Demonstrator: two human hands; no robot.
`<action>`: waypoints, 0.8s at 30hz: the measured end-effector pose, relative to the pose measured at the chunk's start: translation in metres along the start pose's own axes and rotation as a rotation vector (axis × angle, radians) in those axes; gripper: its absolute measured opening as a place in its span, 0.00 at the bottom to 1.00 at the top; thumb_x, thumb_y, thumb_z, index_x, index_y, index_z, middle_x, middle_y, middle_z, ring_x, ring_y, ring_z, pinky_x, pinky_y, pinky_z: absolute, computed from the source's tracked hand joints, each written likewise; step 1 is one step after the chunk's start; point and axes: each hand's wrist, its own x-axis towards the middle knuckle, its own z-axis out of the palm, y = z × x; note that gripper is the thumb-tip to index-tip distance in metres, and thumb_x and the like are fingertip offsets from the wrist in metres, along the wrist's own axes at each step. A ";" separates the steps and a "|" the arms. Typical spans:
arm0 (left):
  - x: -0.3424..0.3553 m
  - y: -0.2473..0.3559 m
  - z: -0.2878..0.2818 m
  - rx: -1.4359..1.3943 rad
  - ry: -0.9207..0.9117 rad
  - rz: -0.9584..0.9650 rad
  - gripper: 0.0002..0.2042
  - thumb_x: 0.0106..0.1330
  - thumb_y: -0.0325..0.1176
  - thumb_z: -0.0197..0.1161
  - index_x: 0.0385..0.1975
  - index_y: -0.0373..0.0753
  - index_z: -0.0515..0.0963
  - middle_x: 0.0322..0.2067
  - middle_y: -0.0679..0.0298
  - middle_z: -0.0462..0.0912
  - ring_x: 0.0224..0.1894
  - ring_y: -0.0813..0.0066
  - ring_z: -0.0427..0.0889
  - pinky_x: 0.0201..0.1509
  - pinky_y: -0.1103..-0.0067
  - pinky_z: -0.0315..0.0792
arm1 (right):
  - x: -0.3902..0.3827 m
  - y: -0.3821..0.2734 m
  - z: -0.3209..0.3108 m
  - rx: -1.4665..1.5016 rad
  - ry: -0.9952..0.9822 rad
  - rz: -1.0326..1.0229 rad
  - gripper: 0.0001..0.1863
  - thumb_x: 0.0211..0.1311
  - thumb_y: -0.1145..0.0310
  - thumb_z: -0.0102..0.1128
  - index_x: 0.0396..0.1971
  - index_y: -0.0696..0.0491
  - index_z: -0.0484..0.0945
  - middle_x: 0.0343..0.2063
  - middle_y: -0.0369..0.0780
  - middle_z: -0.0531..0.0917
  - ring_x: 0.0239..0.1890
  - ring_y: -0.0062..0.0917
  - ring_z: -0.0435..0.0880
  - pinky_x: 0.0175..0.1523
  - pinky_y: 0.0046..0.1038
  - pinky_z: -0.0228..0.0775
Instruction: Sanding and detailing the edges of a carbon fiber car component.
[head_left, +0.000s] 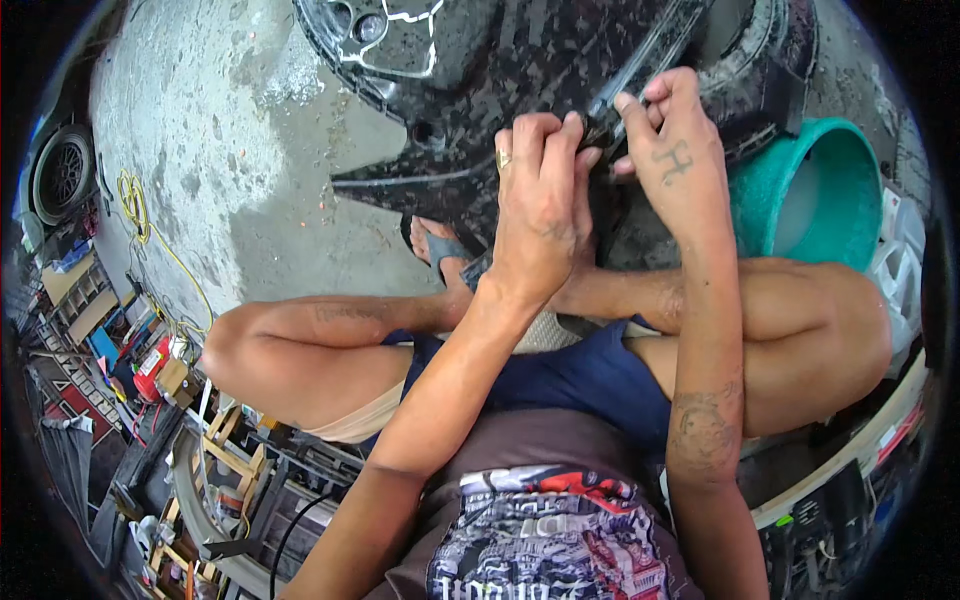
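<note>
A large black moulded plastic panel (480, 90), like a car bumper, with a mottled, scuffed surface, lies in front of me. My left hand (540, 200), with a ring on one finger, is closed at the panel's near edge, its fingertips pressed around a small dark piece (597, 132). What that piece is, I cannot make out. Close on its right, my right hand (675, 150) has curled fingers, thumb and forefinger pinched by a pale, shiny strip (625, 80) along the panel. Anything inside that pinch is too small to tell.
A green plastic tub (790, 190) sits right of the panel, with white plastic bags (900, 260) beside it. Far left are a wheel (62, 175), a yellow cord (135, 205) and piled clutter. My sandalled foot (440, 245) rests on concrete (270, 150) near the panel.
</note>
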 end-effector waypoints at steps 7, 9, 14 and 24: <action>0.006 -0.004 0.006 -0.004 0.001 0.029 0.16 0.62 0.18 0.67 0.51 0.30 0.79 0.44 0.49 0.77 0.46 0.51 0.77 0.52 0.65 0.73 | -0.001 -0.002 -0.002 0.053 -0.031 0.013 0.14 0.72 0.65 0.60 0.45 0.58 0.69 0.21 0.47 0.85 0.29 0.44 0.89 0.41 0.42 0.78; -0.001 -0.001 0.004 -0.017 0.026 0.007 0.16 0.62 0.17 0.67 0.51 0.29 0.79 0.43 0.49 0.77 0.45 0.51 0.77 0.50 0.65 0.73 | -0.002 -0.002 -0.003 0.066 -0.035 -0.007 0.14 0.72 0.65 0.60 0.45 0.58 0.69 0.22 0.47 0.85 0.28 0.43 0.89 0.42 0.42 0.78; 0.007 0.000 0.002 -0.007 0.018 0.038 0.16 0.63 0.17 0.66 0.51 0.29 0.79 0.43 0.49 0.76 0.44 0.51 0.76 0.49 0.65 0.72 | 0.001 -0.005 -0.002 0.016 -0.030 0.042 0.14 0.72 0.64 0.60 0.45 0.57 0.68 0.23 0.47 0.86 0.27 0.40 0.90 0.41 0.40 0.80; -0.003 -0.004 0.003 -0.010 -0.018 0.033 0.17 0.64 0.18 0.66 0.52 0.27 0.77 0.45 0.47 0.75 0.43 0.49 0.74 0.47 0.62 0.72 | -0.007 0.002 0.000 0.120 -0.053 0.024 0.14 0.72 0.66 0.62 0.45 0.57 0.68 0.22 0.42 0.81 0.21 0.30 0.86 0.32 0.32 0.80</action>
